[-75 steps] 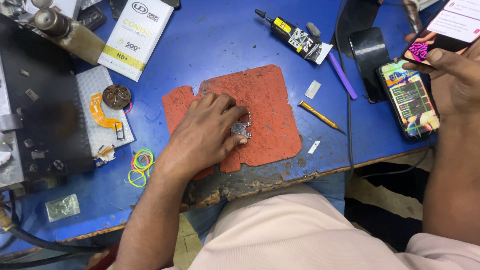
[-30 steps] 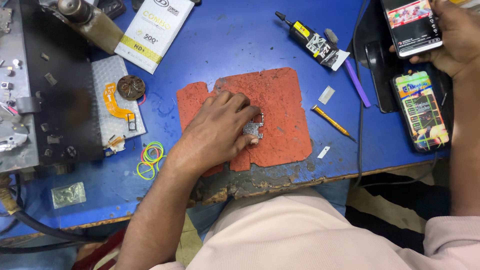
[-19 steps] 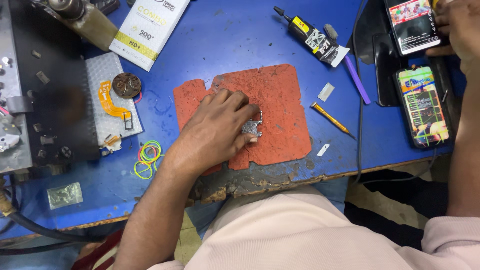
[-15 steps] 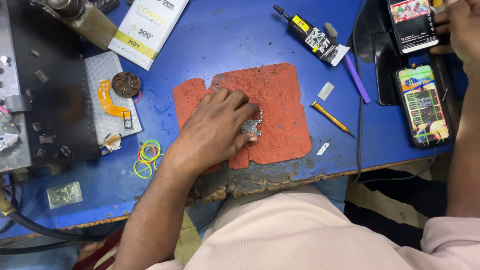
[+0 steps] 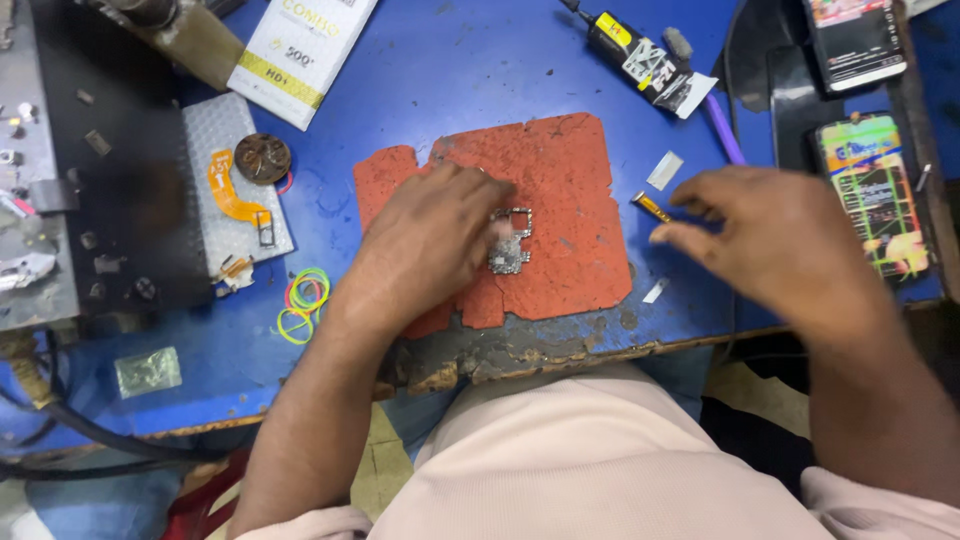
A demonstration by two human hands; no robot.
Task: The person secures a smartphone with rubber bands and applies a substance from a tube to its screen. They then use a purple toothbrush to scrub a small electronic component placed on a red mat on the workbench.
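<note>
My left hand (image 5: 435,245) rests on a worn red-orange mat (image 5: 570,170) on the blue table (image 5: 470,60), its fingers pressing on a small silvery circuit board (image 5: 510,245). Blurred by motion, my right hand (image 5: 775,245) hovers over the table's right side with its fingers apart and nothing in them. Its fingertips are close to a thin yellow-tipped tool (image 5: 652,207) lying just right of the mat.
Two phones lie at the right, one dark-framed (image 5: 855,40), one with a colourful screen (image 5: 875,190). A glue tube (image 5: 640,55) and a purple stick (image 5: 722,128) sit behind the mat. A white box (image 5: 300,50), an orange flex cable (image 5: 235,195), rubber bands (image 5: 303,303) and a dark metal block (image 5: 90,170) are at the left.
My right hand let go of the dark-framed phone at the far right and came down toward the yellow-tipped tool. My left hand stayed on the circuit board.
</note>
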